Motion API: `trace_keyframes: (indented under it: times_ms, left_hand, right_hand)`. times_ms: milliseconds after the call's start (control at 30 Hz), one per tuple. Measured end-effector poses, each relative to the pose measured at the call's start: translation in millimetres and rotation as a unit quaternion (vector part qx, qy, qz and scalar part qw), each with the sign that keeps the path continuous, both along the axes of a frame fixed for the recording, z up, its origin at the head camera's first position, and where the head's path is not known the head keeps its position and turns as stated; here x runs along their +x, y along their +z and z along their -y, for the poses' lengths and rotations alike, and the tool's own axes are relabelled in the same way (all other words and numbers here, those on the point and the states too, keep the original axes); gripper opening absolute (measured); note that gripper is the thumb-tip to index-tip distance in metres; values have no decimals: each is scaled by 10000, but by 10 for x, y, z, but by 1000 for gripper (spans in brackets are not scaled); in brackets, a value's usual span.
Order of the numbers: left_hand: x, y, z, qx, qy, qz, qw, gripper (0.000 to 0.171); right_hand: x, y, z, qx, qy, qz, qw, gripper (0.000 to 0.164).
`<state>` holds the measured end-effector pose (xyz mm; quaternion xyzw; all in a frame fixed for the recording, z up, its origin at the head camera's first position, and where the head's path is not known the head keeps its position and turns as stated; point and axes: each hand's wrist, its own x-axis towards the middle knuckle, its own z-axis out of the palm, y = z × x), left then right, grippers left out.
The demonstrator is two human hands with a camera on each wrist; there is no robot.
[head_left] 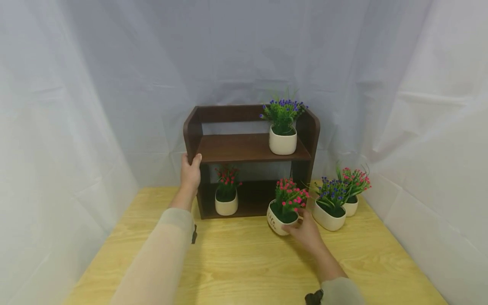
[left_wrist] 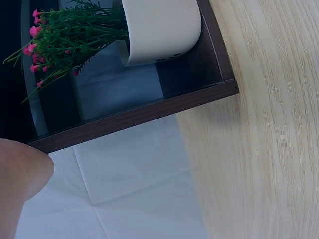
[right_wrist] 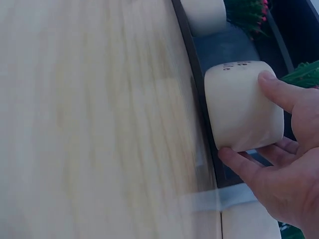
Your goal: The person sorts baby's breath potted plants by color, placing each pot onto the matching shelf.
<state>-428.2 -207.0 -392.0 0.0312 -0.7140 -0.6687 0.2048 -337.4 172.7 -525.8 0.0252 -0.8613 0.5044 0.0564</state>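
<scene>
My right hand (head_left: 306,233) grips a white pot of pink artificial flowers (head_left: 283,220) by its right side, thumb near the rim and fingers around the wall. The pot leans a little, dark lettering on its side, in front of the lower right part of a dark brown two-tier shelf (head_left: 228,148). In the right wrist view, the pot (right_wrist: 244,109) overlaps the shelf's front edge. My left hand (head_left: 190,171) holds the shelf's left side panel at about mid height, thumb on the near face. Its other fingers are mostly hidden behind the panel.
A pot with red-pink flowers (head_left: 226,205) stands at the lower tier's left; one with purple flowers (head_left: 283,142) stands at the upper tier's right. Beside the shelf, a purple-flowered pot (head_left: 329,218) and a pink-flowered pot (head_left: 351,206) sit on the wooden table (head_left: 244,267). White sheeting surrounds it.
</scene>
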Motion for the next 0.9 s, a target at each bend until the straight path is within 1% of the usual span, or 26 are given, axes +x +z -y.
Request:
trace_keyframes:
  times_ms: [100, 267, 367, 533, 700, 900]
  left_hand:
    - [-1, -1, 4, -5, 15, 16, 10000, 53]
    - [0, -3, 3, -24, 28, 61, 10000, 52]
    - [-1, -4, 5, 18, -26, 27, 10000, 52]
    - [-9, 0, 10, 56, -117, -66, 9999, 53]
    - [-1, 3, 17, 15, -190, -7, 9998, 55]
    - [3, -2, 20, 58, -198, 19, 9998, 57]
  right_hand:
    - [-55, -9, 73, 35, -22, -139, 9999, 88]
    - [-123, -37, 165, 227, -61, -190, 9995, 89]
    - [-158, -50, 204, 295, -91, -195, 9993, 88]
    - [-219, -40, 262, 394, 0, -302, 9988, 85]
    - [-235, -5, 323, 476, 56, -381, 9981, 86]
    - [-226, 41, 368, 516, 178, -391, 9977, 82]
